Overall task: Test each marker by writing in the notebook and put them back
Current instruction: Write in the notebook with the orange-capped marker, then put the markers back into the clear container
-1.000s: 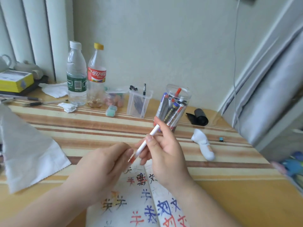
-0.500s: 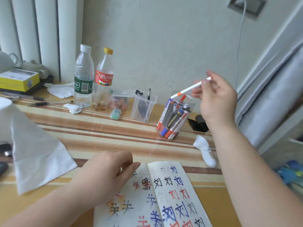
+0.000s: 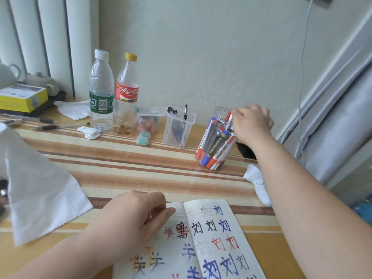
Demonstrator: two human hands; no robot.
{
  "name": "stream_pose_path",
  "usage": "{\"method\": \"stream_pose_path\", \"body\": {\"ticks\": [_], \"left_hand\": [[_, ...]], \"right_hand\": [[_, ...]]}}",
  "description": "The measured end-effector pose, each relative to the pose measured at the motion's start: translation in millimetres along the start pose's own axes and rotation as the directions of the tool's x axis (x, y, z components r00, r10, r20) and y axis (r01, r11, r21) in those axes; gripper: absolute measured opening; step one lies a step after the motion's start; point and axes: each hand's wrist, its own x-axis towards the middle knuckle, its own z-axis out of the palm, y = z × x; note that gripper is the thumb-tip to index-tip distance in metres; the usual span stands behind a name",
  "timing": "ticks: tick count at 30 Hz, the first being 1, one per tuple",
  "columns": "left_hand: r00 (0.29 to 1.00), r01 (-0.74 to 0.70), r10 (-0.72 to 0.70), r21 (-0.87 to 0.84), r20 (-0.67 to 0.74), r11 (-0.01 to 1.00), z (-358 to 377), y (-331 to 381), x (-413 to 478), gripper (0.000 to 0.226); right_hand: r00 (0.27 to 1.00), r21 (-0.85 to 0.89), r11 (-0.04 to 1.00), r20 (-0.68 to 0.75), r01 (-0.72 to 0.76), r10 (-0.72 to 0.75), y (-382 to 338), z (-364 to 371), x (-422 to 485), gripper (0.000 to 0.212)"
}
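- A striped worktop (image 3: pixel 120 162) set against a pale wall carries everything, seen from above the person's own arms.
- An open notebook (image 3: pixel 217 248) lies at the near edge. Its pages are covered with test characters in black, red, blue and orange. It sits close, probably so each pen can be tried without stretching.
- The left hand (image 3: pixel 136 216) rests on the notebook's left page, fingers loosely curled and its grip holding nothing, probably to keep the pages flat.
- The right hand (image 3: pixel 251 123) reaches to the far right, at the mouth of a clear jar (image 3: pixel 220 108). Its grip pinches a marker.
- The jar stands upright near the wall, open-topped and packed with leaning markers.
- The marker (image 3: pixel 229 120), white with a red end, stands nearly upright and partly inside the jar's rim. It is apparently being put back.
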Motion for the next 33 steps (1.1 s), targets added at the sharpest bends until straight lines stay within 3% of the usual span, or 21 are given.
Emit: {"method": "stream_pose_path", "body": {"ticks": [2, 4, 7, 11, 15, 17, 18, 21, 22, 24, 25, 26, 29, 31, 33], "left_hand": [[1.0, 0.0, 0.0, 0.011, 0.004, 1.0, 1, 0, 1, 0.045], [1.0, -0.011, 0.011, 0.02, 0.008, 1.0, 1, -1, 1, 0.044], [1.0, -0.017, 0.017, 0.023, 0.013, 1.0, 1, 0, 1, 0.043], [1.0, 0.007, -0.007, -0.002, 0.013, 1.0, 0, 1, 0, 0.042], [0.996, 0.04, -0.043, -0.037, -0.08, 0.999, -4, 5, 3, 0.036], [0.989, 0.068, -0.074, -0.051, -0.13, 0.996, -6, 7, 3, 0.036], [0.985, 0.08, -0.085, -0.04, -0.147, 0.996, -7, 9, 4, 0.045], [0.981, 0.089, -0.098, -0.06, -0.167, 0.994, -11, 12, 6, 0.102], [0.984, 0.103, -0.114, -0.086, -0.136, 0.991, -12, 13, 5, 0.116], [0.983, 0.145, -0.169, -0.246, -0.077, 0.958, -13, 17, 5, 0.126], [0.98, 0.143, -0.184, -0.364, -0.081, 0.92, -14, 17, 4, 0.122], [0.974, 0.124, -0.195, -0.448, -0.116, 0.885, -16, 16, 3, 0.113], [0.958, 0.042, -0.161, -0.442, -0.236, 0.896, -18, 10, 1, 0.096], [0.958, -0.008, -0.078, -0.298, -0.276, 0.955, -17, 6, 3, 0.096], [0.961, -0.054, -0.006, -0.211, -0.275, 0.976, -15, 2, 2, 0.103]], "right_hand": [[1.0, 0.139, 0.99, -0.01, 0.019, -0.018, 3, 0, -4, 0.042], [0.993, 0.352, 0.934, 0.072, 0.058, -0.089, 5, 3, -12, 0.076], [0.993, 0.357, 0.934, 0.093, 0.028, -0.066, 5, 11, -15, 0.111], [0.985, 0.533, 0.833, 0.012, -0.15, 0.17, 2, 0, -8, 0.115], [0.982, 0.533, 0.834, -0.182, 0.143, -0.052, 0, -11, -37, 0.109], [0.989, 0.684, 0.726, -0.142, 0.067, 0.043, -4, -20, -51, 0.109], [0.99, 0.721, 0.692, -0.117, 0.032, 0.075, -6, -25, -59, 0.109], [0.991, 0.734, 0.666, -0.114, 0.133, -0.072, -17, -35, -92, 0.1], [0.993, 0.798, 0.592, -0.065, 0.113, -0.101, -25, -35, -103, 0.094], [0.993, 0.955, 0.296, 0.063, -0.031, -0.102, -35, -26, -123, 0.081], [0.988, 0.976, 0.19, 0.122, -0.102, -0.098, -37, -22, -130, 0.073], [0.98, 0.978, 0.153, 0.158, -0.138, -0.12, -37, -19, -135, 0.064], [0.923, 0.922, 0.372, 0.236, -0.113, -0.305, -28, -18, -143, 0.046], [0.894, 0.871, 0.482, 0.285, -0.091, -0.347, -24, -22, -146, 0.063], [0.882, 0.869, 0.493, 0.27, -0.05, -0.386, -20, -26, -150, 0.071]]}}
